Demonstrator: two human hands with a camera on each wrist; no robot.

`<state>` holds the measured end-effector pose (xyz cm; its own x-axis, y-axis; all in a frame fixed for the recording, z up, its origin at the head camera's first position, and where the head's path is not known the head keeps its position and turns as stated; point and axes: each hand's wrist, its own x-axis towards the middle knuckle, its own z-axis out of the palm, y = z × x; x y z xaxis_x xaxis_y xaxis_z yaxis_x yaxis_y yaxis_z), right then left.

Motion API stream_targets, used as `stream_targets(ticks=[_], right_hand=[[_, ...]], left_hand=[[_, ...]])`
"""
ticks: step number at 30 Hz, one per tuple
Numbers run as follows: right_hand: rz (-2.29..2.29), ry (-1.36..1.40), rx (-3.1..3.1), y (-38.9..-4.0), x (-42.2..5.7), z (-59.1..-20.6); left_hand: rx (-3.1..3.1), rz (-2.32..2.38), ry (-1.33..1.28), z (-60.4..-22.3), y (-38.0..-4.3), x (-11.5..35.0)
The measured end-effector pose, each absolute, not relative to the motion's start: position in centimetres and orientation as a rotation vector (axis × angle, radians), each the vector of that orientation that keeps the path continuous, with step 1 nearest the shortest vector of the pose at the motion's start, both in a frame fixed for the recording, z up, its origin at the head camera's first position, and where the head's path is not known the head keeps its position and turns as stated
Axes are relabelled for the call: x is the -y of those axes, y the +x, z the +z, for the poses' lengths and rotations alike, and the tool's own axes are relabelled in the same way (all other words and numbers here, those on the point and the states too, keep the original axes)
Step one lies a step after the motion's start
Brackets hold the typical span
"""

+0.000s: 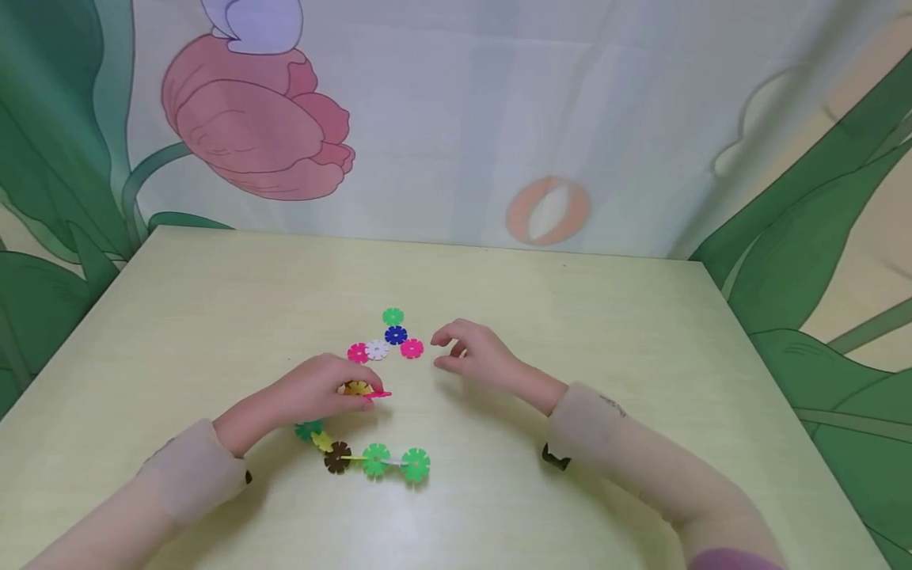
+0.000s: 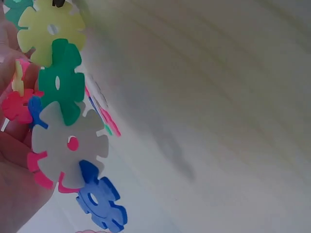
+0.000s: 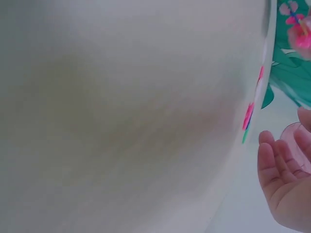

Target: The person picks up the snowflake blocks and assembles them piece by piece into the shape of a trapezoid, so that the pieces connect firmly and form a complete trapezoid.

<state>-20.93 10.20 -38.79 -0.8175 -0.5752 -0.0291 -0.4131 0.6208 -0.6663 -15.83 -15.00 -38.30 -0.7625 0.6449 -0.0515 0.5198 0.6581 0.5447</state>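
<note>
My left hand (image 1: 317, 388) pinches a chain of interlocking plastic snowflake discs between thumb and fingers, above the table. A pink disc (image 1: 381, 394) and a yellow disc (image 1: 358, 388) show at its fingertips. More of the chain hangs past the hand, with a brown disc (image 1: 338, 457) and a light green disc (image 1: 375, 460). In the left wrist view a white disc (image 2: 53, 131), a dark green disc (image 2: 70, 92) and a blue disc (image 2: 109, 206) are slotted together. My right hand (image 1: 480, 356) hovers with nothing in it, fingers loosely bent, beside a loose pink disc (image 1: 412, 348).
Several loose discs lie on the pale table (image 1: 606, 317) beyond the left hand, among them a blue disc (image 1: 395, 336), a white disc (image 1: 377, 349) and a green disc (image 1: 393, 317). A printed curtain (image 1: 427, 119) stands behind the table's far edge.
</note>
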Motion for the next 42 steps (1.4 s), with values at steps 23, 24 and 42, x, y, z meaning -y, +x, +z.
stream_targets(ticks=[23, 24, 42], right_hand=[[-0.493, -0.645, -2.684, -24.3, -6.0, -40.8], [-0.495, -0.644, -2.679, -24.2, -6.0, -40.8], [-0.764, -0.734, -2.592, -21.9, -10.5, -40.4]], left_hand=[[-2.625, 0.892, 0.827, -38.5, -15.7, 16.2], [-2.626, 0.891, 0.826, -38.5, -15.7, 16.2], [-2.663, 0.918, 0.898, -38.3, -16.2, 14.7]])
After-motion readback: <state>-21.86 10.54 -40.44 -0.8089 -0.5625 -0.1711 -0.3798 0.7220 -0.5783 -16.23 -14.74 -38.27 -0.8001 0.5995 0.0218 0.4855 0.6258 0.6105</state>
